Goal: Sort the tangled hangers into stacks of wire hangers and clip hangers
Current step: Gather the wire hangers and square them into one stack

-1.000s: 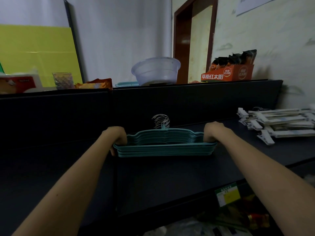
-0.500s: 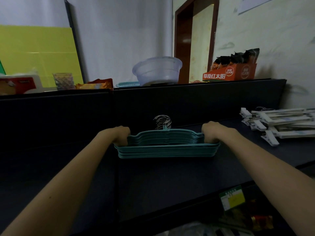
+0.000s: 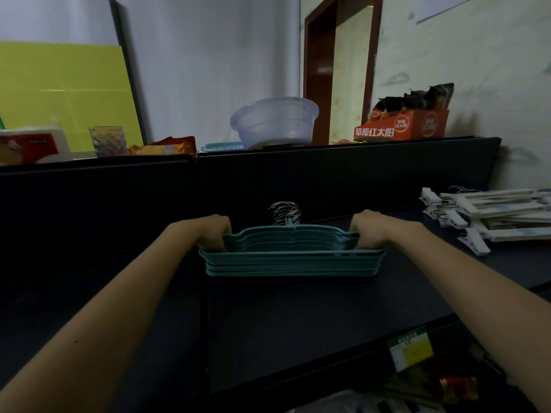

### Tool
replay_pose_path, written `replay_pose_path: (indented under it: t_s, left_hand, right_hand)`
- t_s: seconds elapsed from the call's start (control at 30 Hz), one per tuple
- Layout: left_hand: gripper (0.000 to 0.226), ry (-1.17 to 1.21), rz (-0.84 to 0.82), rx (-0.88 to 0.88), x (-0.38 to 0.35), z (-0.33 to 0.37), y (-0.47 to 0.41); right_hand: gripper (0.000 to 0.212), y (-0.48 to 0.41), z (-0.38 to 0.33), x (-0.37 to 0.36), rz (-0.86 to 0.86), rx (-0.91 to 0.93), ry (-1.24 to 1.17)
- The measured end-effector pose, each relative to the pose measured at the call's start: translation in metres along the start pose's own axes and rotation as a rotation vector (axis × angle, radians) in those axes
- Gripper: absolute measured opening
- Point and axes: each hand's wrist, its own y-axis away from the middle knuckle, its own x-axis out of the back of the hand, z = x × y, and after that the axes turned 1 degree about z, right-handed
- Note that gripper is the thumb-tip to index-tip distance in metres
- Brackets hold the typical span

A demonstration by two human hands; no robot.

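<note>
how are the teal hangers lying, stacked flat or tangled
Stacked flat: the teal hangers lie layered on the dark shelf, edges aligned, metal hooks bunched at the back, left hand and right hand gripping the ends.

Seen from a head-worn camera: left forearm (image 3: 119, 308) and right forearm (image 3: 462, 278), bare along all the length in view, right out to the bottom corners of the frame. Slim and smooth, looking broader close to the wide-angle lens. Ending in the left hand (image 3: 213, 234) and right hand (image 3: 368, 231), bare too, shown from the back with wrists and knuckles visible. Dimly lit, so fine detail of nails cannot be made out. Fingertips mostly hidden.
</note>
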Motion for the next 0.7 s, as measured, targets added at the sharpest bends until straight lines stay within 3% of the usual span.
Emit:
replay_pose_path:
  t_s: [0.17,0.27,0.4,0.57,0.7]
  left_hand:
    - [0.036,-0.021,0.000,-0.065,0.001,0.001,0.002]
    - [0.025,0.002,0.006,-0.057,0.001,0.001,0.004]
    - [0.011,0.139,-0.021,0.032,0.003,-0.007,0.012]
    - [0.031,0.419,-0.141,0.237,0.013,-0.026,0.035]
    - [0.028,0.538,-0.156,0.295,0.013,-0.021,0.043]
  right_hand:
    - [0.023,0.002,0.000,0.000,0.016,0.066,0.027]
    - [0.022,0.003,-0.001,0.002,-0.004,0.045,0.019]
    - [0.024,0.009,0.003,0.008,-0.080,-0.056,-0.083]
    - [0.031,0.026,0.018,0.021,-0.115,-0.236,-0.292]
    - [0.027,0.031,0.009,0.020,-0.111,-0.296,-0.326]
